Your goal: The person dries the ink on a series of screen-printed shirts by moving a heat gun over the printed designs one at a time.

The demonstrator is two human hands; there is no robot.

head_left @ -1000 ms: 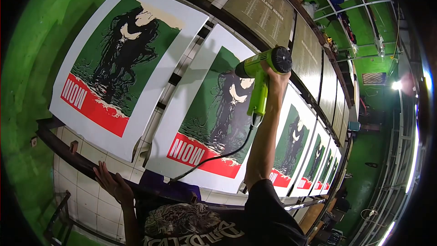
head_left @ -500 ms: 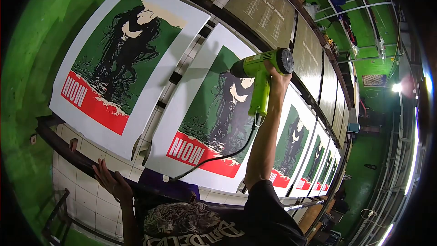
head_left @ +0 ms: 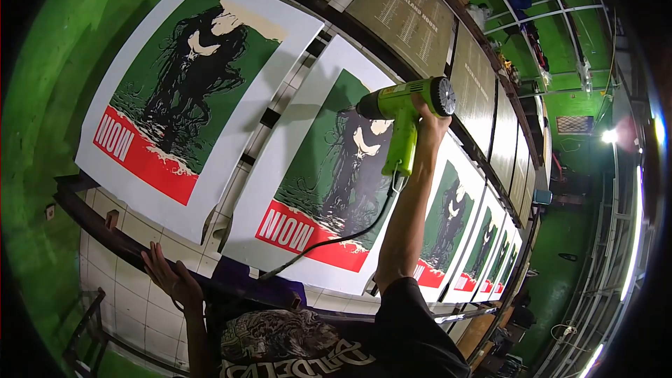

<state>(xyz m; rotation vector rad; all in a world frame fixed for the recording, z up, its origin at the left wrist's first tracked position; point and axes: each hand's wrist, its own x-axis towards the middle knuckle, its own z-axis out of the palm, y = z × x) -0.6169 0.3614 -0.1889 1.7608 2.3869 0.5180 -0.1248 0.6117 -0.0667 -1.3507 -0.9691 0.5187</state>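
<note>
My right hand [head_left: 430, 117] is wrapped round a lime-green heat gun [head_left: 402, 115], its dark nozzle aimed left. The gun hangs above a printed poster [head_left: 297, 168] with a green field, a black figure and a red band with white lettering. From the handle a black cord [head_left: 343, 239] runs down across that poster. At the lower left, my left hand [head_left: 171, 280] lies with fingers stretched out against the dark table rail [head_left: 129, 250]. Left of the gun lies a second poster [head_left: 136, 182] of the same design.
More such posters [head_left: 448, 224] run in a row to the right. Behind them stand brown panels [head_left: 402, 10] with pale print. A purple cloth [head_left: 245, 281] hangs by the near rail. Green walls [head_left: 42, 119] and metal shelving [head_left: 539, 7] surround the table.
The heat gun and my right hand have shifted very slightly right and down. My left hand stays at the rail, and the posters lie as before.
</note>
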